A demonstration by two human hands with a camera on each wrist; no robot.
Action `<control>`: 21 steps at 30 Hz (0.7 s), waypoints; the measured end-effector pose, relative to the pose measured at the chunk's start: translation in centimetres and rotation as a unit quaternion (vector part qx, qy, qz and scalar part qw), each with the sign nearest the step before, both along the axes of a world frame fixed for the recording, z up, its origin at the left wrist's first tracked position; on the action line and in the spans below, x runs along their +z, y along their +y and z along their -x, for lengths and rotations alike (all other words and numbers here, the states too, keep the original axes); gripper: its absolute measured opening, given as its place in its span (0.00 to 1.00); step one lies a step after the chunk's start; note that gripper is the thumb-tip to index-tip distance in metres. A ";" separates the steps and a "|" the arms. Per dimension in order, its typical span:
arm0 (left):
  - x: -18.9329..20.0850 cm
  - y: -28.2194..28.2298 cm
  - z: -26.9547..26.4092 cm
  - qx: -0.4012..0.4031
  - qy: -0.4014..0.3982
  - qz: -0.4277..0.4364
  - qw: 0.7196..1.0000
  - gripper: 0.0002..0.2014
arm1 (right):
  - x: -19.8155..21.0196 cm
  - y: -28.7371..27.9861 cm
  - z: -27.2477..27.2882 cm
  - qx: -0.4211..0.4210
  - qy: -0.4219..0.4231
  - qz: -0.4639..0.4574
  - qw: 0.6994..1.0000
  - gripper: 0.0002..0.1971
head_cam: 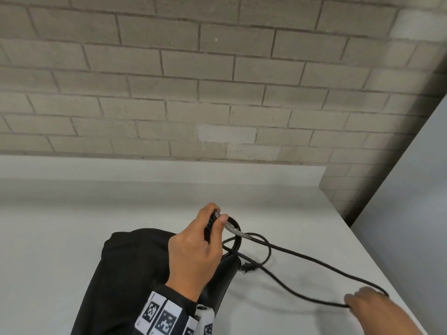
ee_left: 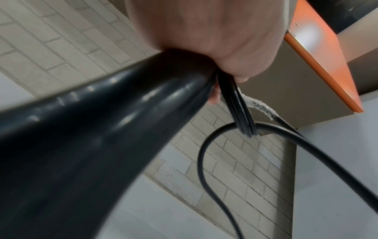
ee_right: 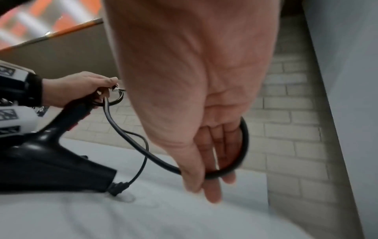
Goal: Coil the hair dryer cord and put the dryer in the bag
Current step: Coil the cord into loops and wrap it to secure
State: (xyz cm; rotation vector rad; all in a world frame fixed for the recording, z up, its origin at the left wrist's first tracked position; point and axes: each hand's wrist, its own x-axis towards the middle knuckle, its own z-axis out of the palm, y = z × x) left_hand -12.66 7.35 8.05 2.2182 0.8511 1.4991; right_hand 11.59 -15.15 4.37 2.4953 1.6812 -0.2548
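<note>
One hair dryer (ee_right: 47, 155), glossy black, stands with its barrel on the white table (head_cam: 72, 226) and its handle rising into the left hand (head_cam: 193, 252). That grip is clamped on the handle's top, fingers curled round it, and the same hand pins a few small loops of cord against the handle; in the left wrist view at least three strands lie side by side there. Something red shows on the handle's side in the right wrist view, too blurred to identify.

One cord (head_cam: 302, 257), black and round, leaves the handle's end past a short stretch wrapped in clear, shiny tape (ee_left: 258, 106). From there it runs in a long open loop across the table to the right hand (head_cam: 377, 308) near the table's right edge. The cord curves round that hand's fingers (ee_right: 214, 152), which are only lightly bent; whether the thumb pinches it I cannot tell. The strand returns to the plug (head_cam: 249, 267), which lies on the table just beside the dryer's barrel.

One black bag (head_cam: 128, 267) of soft fabric lies flat on the table under the left forearm, the dryer next to its right side.

Several black-and-white square marker tags (head_cam: 159, 315) sit on the left wrist band; no readable writing shows anywhere.
</note>
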 end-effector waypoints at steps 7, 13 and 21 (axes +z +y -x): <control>-0.1 -0.3 -0.2 0.005 -0.010 0.012 1.000 0.14 | 2.2 2.8 6.1 0.025 0.196 -0.105 0.975 0.52; 0.1 -0.7 -0.4 0.010 0.002 0.011 1.000 0.13 | 1.4 9.2 13.2 -0.023 0.280 -0.304 0.911 0.31; -0.1 0.5 0.1 0.018 0.000 0.021 1.000 0.14 | 3.0 10.9 14.4 0.077 0.382 -0.340 0.856 0.05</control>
